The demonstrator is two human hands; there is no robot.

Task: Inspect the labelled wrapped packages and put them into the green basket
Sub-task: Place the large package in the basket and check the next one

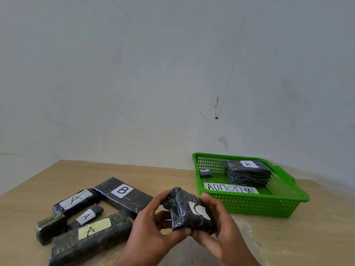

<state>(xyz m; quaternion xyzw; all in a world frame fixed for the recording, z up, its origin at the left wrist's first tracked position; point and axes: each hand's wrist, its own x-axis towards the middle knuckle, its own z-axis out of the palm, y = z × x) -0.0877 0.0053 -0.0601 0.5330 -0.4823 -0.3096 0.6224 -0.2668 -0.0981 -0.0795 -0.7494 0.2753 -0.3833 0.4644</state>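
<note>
bare table (pixel 172 175) between package cluster (pixel 90 212), green basket (pixel 249 206)

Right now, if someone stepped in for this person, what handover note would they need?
Left hand and right hand together grip one black wrapped package, its label partly covered and the letter unreadable, above the table near the green basket.
Done: large A package and a small package lie in the basket, beside a written paper strip.
Left: the held package, then five on the table at left: B package, long A package, small A package, yellow-label A package, and one package with no label showing.
</note>
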